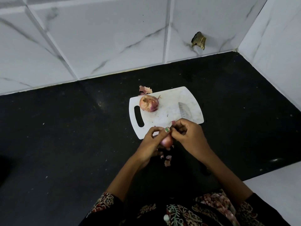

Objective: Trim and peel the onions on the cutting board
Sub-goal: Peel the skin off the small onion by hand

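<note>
Onion (167, 141) in both hands (mid-peel)

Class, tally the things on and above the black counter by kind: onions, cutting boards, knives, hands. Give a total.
Onions: 2, one on the board, one held in the hands
Cutting boards: 1
Knives: 1
Hands: 2, left hand, right hand
Total: 6

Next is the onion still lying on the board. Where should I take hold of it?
Take the onion on the board from above, grip spanning its round middle. It lies on its side, ends pointing sideways, with free board around it and the knife blade lying apart to its right.
</note>
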### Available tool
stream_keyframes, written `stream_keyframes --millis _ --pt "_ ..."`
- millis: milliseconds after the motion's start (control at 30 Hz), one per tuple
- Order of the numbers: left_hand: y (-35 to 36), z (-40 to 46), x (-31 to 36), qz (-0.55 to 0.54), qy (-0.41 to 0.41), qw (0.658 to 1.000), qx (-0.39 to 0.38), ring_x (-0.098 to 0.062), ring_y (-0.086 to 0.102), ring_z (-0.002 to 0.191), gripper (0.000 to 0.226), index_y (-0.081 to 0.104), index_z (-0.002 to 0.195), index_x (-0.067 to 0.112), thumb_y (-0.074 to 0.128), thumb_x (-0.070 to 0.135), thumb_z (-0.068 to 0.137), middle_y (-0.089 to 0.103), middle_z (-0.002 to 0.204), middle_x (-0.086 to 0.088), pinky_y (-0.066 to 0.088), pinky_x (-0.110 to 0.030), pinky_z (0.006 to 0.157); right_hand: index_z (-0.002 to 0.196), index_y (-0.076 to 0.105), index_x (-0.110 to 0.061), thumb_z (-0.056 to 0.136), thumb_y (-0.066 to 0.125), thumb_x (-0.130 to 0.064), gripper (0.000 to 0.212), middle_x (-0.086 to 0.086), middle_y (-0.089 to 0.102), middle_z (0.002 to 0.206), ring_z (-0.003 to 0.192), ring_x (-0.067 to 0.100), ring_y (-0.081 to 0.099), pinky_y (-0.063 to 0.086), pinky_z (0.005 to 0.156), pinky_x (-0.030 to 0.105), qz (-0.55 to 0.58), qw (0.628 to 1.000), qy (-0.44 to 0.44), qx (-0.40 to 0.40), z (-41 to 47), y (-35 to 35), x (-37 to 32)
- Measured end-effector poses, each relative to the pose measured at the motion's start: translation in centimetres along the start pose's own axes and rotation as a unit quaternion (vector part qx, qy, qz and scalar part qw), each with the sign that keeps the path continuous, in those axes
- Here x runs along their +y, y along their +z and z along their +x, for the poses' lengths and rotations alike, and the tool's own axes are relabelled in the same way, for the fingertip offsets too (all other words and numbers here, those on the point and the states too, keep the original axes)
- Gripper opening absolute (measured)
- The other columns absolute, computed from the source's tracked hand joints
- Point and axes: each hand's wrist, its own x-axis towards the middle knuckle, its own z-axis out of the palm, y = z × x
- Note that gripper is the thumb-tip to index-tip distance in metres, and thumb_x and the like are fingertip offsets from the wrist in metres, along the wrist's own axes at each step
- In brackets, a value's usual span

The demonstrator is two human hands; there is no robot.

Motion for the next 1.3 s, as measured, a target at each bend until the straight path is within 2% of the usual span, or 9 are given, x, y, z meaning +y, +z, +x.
stream_keyframes --millis 200,367,533,633,767,833,1033,1167,1300 --pt "-0.2 0.1 0.0 -0.089 -0.027 0.996 0.01 -0.012 0.063 0.071 0.053 0.063 0.113 0.007 0.07 0.038 0.07 0.069 0.09 -0.007 0.05 -0.019 0.056 0.085 0.065 -0.013 0.086 0.062 -0.007 0.006 0.001 0.068 0.078 0.074 0.009 0.066 0.055 0.065 0.024 0.052 0.997 0.056 0.025 0.1 0.3 0.6" --pt "-0.3 0.1 -0.1 -0.12 -0.027 0.992 -0.027 -0.009 0.063 0.068 0.018 0.067 0.105 0.014 0.061 0.013 0.088 0.069 0.089 -0.004 0.047 -0.018 0.057 0.087 0.061 -0.006 0.09 0.058 -0.006 0.004 0.009 0.068 0.077 0.062 0.012 0.068 0.054 0.054 0.021 0.23 0.953 0.186 0.072 0.2 0.3 0.5" --pt "-0.5 0.0 -0.1 -0.152 -0.012 0.986 -0.071 -0.011 0.062 0.086 0.038 0.06 0.123 0.006 0.04 0.002 0.091 0.066 0.108 -0.006 0.05 -0.02 0.069 0.092 0.059 -0.002 0.092 0.057 -0.005 0.004 0.013 0.066 0.078 0.054 0.011 0.067 0.053 0.05 0.02 0.314 0.904 0.243 0.157 0.3 0.0 1.1" --pt "-0.9 0.1 -0.1 -0.165 -0.007 0.983 -0.079 -0.015 0.061 0.097 0.04 0.061 0.121 0.007 0.035 0.0 0.091 0.066 0.115 -0.005 0.049 -0.023 0.076 0.096 0.059 -0.005 0.093 0.053 -0.001 0.008 0.013 0.066 0.091 0.063 0.012 0.07 0.055 0.054 0.019 0.277 0.91 0.246 0.185 0.2 -0.4 1.7" --pt "-0.9 0.2 -0.2 -0.14 0.014 0.987 -0.073 -0.016 0.059 0.1 0.037 0.064 0.115 0.007 0.039 0.003 0.088 0.068 0.11 -0.004 0.045 -0.028 0.085 0.094 0.068 -0.011 0.091 0.054 -0.001 0.018 -0.013 0.063 0.103 0.095 0.005 0.063 0.052 0.084 0.021 0.083 0.972 0.214 0.058 -0.2 -0.7 2.0" --pt "-0.8 0.4 -0.2 -0.115 0.025 0.991 -0.064 -0.013 0.06 0.099 0.034 0.065 0.113 0.007 0.041 0.002 0.089 0.068 0.107 -0.003 0.047 -0.024 0.083 0.108 0.068 -0.009 0.092 0.056 -0.008 0.021 -0.013 0.063 0.109 0.098 -0.001 0.058 0.046 0.085 0.013 0.025 0.987 0.157 0.004 -0.2 -0.5 1.3" --pt "-0.6 0.0 -0.3 0.035 0.116 0.992 -0.033 -0.002 0.062 0.072 0.026 0.067 0.108 0.013 0.052 -0.001 0.092 0.068 0.074 0.013 0.048 -0.014 0.068 0.121 0.057 -0.027 0.074 0.059 -0.061 0.058 -0.008 0.056 0.118 0.106 0.007 0.058 0.05 0.09 0.029 0.096 0.977 0.16 -0.1 -0.6 0.1 -0.9" --pt "-0.3 -0.5 0.5 0.135 0.2 0.97 -0.022 0.008 0.064 0.087 0.041 0.062 0.107 0.026 0.063 -0.007 0.084 0.069 0.092 0.02 0.047 -0.013 0.079 0.11 0.062 -0.022 0.081 0.073 -0.027 0.031 -0.004 0.057 0.111 0.098 0.007 0.059 0.048 0.084 0.016 0.001 0.996 0.077 -0.051 -0.6 1.0 -0.5" --pt "-0.6 -0.3 0.2 0.128 0.182 0.975 0.0 -0.001 0.065 0.084 0.062 0.052 0.126 0.026 0.077 0.002 0.075 0.06 0.109 -0.005 0.053 -0.02 0.076 0.085 0.067 -0.015 0.087 0.065 -0.008 0.008 -0.001 0.069 0.085 0.083 0.014 0.066 0.054 0.079 0.031 0.049 0.995 0.077 0.032 -0.1 1.1 0.1"
